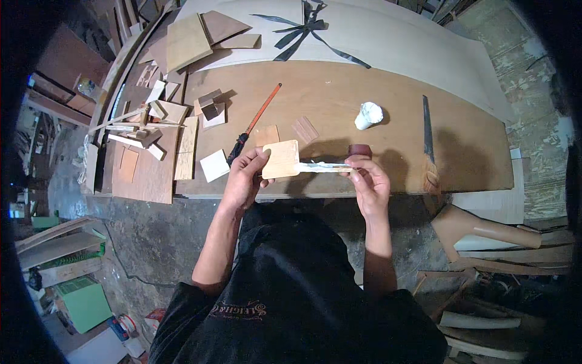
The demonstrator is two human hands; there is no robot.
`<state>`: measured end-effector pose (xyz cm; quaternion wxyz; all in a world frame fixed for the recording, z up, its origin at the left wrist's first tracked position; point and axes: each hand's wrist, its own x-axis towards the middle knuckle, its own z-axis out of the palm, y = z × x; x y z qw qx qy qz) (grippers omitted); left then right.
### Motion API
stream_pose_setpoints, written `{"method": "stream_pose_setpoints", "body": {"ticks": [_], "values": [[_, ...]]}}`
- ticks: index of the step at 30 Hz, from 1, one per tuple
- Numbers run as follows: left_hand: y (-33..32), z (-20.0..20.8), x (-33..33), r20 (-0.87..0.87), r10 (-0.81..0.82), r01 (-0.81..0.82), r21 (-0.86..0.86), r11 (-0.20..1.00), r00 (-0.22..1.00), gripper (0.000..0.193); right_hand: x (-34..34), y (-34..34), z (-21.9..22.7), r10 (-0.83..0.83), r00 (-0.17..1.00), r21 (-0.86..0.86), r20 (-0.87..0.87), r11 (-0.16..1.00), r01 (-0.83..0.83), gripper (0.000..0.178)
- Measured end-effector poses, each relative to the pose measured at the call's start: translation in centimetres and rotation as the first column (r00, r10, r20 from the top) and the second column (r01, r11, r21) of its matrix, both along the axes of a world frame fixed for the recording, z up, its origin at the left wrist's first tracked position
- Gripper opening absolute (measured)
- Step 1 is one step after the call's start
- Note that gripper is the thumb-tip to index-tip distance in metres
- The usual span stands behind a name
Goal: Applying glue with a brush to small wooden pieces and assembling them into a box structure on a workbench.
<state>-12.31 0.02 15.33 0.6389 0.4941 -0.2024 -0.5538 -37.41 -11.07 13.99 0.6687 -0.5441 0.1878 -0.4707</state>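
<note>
My left hand (244,174) is closed on a flat, light wooden piece (280,159) with rounded corners. A narrow wooden strip (324,167) coated with white, glue-like paste runs from its right edge; I cannot tell whether the two are one piece. The fingers of my right hand (368,184) pinch the strip's far end. Both hands hold the work above the table's near edge. Just beyond my right fingers is a small reddish-brown block (359,149). A white cup (368,115), smeared with white, stands farther back.
The wooden table (242,85) bears an orange-and-black long tool (260,118), several small wood offcuts (160,115) at left, and a dark-bladed tool with a wooden handle (429,148) at right. Black straps (308,27) lie on the pale sheet behind. Scrap boards (485,233) rest at lower right.
</note>
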Motion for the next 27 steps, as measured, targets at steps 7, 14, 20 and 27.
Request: {"method": "stream_pose_setpoints", "body": {"ticks": [7, 14, 20, 27], "values": [[0.2, 0.8, -0.1, 0.091, -0.009, 0.007, 0.023, 1.000, 0.996, 0.023, -0.2, -0.4, 0.9, -0.039, 0.977, -0.148, -0.208, 0.989, 0.008, 0.013], [0.4, 1.4, 0.4, 0.154, -0.012, 0.008, 0.026, 1.000, 0.988, 0.025, -0.5, -0.4, 1.6, -0.014, 0.963, -0.098, -0.270, 0.995, -0.013, 0.013], [0.7, 2.2, 0.6, 0.190, -0.010, 0.001, 0.051, 0.999, 0.982, 0.025, -0.5, -0.5, 2.7, -0.030, 0.949, -0.273, -0.314, 0.960, -0.061, 0.012], [0.7, 2.3, 0.8, 0.251, -0.087, 0.081, 0.033, 0.996, 0.964, 0.027, -0.6, -2.1, 2.9, 0.002, 0.936, -0.291, -0.352, 0.950, -0.112, 0.009]]}}
